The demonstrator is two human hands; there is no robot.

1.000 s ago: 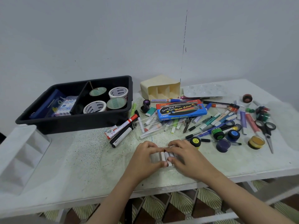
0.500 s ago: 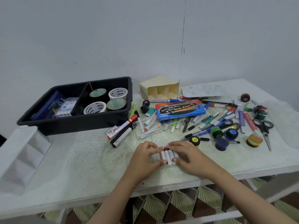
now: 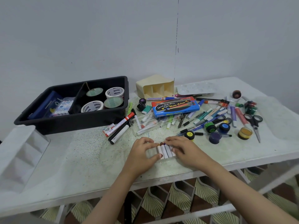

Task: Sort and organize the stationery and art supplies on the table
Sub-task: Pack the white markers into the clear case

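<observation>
Crayons [image 3: 165, 151] now more exposed; left hand [image 3: 141, 153] and right hand [image 3: 186, 150], fingers curled, pinch the row; set likely aligned.

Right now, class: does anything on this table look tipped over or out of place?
Yes. The cream desk organiser lies on its side behind the blue watercolour box, its compartments opening sideways instead of upward.

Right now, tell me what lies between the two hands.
In the head view, a row of white-wrapped crayons lies side by side between the left hand and the right hand; both hold the row.
</observation>
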